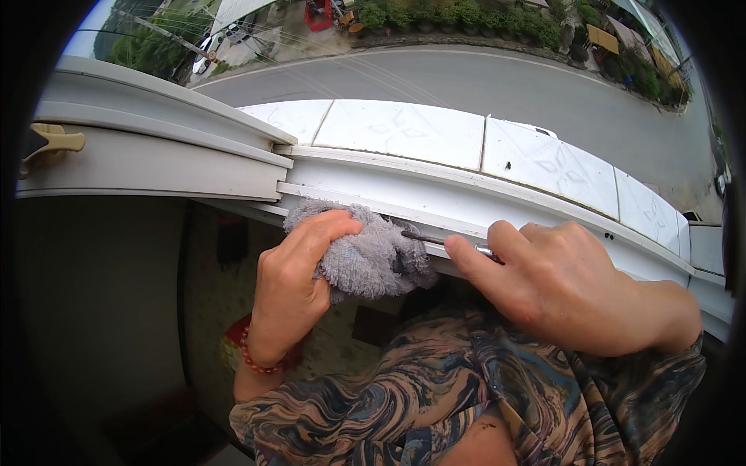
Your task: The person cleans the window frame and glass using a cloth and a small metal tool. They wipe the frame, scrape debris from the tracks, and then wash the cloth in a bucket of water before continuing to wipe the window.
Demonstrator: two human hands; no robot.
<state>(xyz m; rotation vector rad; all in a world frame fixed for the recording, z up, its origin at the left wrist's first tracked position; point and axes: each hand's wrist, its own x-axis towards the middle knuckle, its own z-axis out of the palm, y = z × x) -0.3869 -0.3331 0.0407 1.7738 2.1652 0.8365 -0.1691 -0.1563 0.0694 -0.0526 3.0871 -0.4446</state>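
Note:
Bunched under the fingers of my left hand (297,268) is a grey terry cloth (373,256), resting on the inner edge of a white window track (396,204). Dark smudges mark the cloth's right side. My right hand (548,279) grips a slim metal tool (428,237), possibly a screwdriver, with a thin dark shaft and a shiny part near the fingers. The shaft points left, and its dark tip meets the cloth's right side. Most of the tool's handle is hidden inside my right fist.
White tiles (402,131) with raised diamond patterns form the outer ledge, with a road (373,76) far below. Sliding window frames (163,157) stand at left, one with a beige latch (58,141). Below the cloth, a red object (239,332) lies on the dim indoor floor.

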